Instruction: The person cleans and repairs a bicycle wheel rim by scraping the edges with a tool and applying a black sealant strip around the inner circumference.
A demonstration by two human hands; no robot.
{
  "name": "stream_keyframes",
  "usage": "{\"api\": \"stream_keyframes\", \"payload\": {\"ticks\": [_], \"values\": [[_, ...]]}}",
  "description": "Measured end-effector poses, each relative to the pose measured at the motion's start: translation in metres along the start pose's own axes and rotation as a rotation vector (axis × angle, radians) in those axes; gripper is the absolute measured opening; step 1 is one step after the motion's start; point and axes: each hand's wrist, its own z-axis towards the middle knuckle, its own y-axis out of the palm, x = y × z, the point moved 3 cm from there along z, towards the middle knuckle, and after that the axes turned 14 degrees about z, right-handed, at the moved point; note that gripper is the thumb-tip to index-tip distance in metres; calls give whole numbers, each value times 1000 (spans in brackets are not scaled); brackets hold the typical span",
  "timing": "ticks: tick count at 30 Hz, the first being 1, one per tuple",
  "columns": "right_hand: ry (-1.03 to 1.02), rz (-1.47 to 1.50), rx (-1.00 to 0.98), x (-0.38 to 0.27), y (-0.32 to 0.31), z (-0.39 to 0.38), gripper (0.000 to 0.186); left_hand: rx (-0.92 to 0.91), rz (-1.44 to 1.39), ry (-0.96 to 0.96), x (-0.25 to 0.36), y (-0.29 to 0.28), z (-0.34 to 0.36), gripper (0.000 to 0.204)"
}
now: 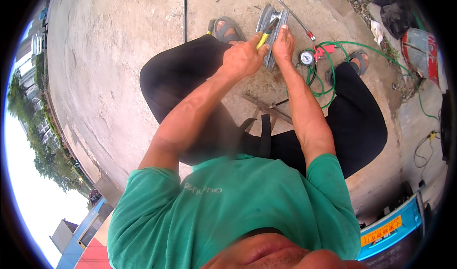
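My left hand is closed round yellow-handled pliers. Their dark jaws reach into a grey metal wheel rim, which stands on edge on the ground between my feet. My right hand grips the near right side of this rim, thumb on its edge. Whether the jaws pinch any part of the rim is too small to tell. Just right of the rim lies a metal rod with a red end.
A red tyre inflator with a round dial gauge lies by my right foot. Its green hose loops on the concrete and runs right. A black bar lies far left. A red and grey bucket stands far right.
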Motion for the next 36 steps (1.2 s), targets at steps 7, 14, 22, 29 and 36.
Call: {"api": "stream_keyframes", "payload": {"ticks": [7, 14, 22, 29, 36], "values": [[72, -17, 33, -12, -7, 6, 60, -12, -13, 26, 1, 11, -30, 56], [94, 52, 45, -23, 2, 6, 62, 55, -116, -68, 9, 5, 4, 54], [81, 145, 121, -26, 7, 33, 64, -6, -185, -132, -6, 34, -50, 56], [74, -68, 20, -9, -1, 25, 60, 12, -213, -113, 10, 17, -10, 56], [146, 94, 40, -19, 2, 34, 62, -66, -228, -115, -16, 50, -63, 56]]}}
